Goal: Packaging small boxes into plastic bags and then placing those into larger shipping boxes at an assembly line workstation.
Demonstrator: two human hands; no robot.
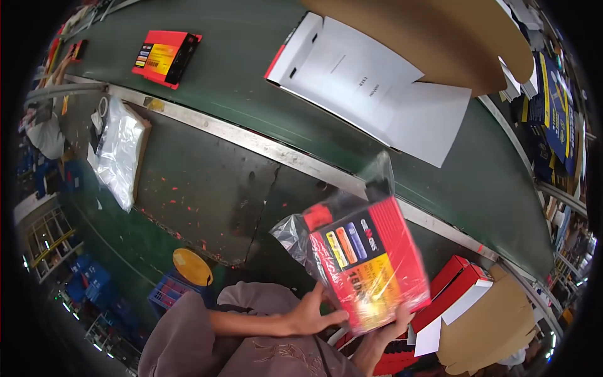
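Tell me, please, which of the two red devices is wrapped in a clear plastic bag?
The red device held in both hands, near the lower edge, is bagged. The other red device lies bare on the green belt, far left.

Head camera looks steeply down from above; hands close below; conveyor belt (pixel 251 94) farther off.

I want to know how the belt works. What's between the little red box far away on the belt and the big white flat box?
Nothing: between the small red box and the flat white box the head view shows only bare green belt.
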